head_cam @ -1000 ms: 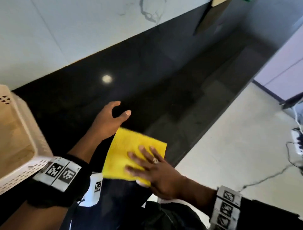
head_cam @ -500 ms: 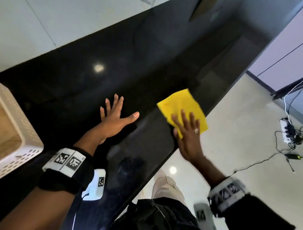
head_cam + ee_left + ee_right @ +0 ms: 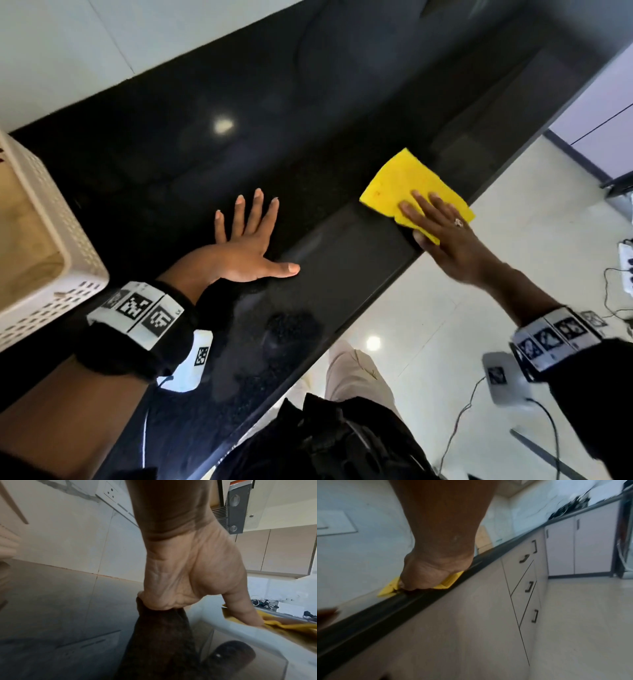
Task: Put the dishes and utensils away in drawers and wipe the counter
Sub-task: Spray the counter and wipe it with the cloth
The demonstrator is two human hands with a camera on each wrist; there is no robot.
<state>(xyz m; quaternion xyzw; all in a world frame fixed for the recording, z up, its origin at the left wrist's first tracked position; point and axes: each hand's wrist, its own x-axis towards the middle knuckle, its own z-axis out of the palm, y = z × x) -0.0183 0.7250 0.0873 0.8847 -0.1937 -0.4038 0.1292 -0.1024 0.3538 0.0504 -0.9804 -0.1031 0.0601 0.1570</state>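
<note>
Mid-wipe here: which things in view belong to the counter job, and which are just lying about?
Belongs to the job:
yellow cloth, pressed flat by the right hand
black counter, with the left hand resting flat on it
drawers below, closed

Just lying about:
cream perforated basket
power strip and cables on the floor

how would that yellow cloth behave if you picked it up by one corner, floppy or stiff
Probably floppy: the yellow cloth looks thin and lies flat under the right hand, wrinkling in the left wrist view. Likely light. It seems to slide easily on the glossy counter.
</note>
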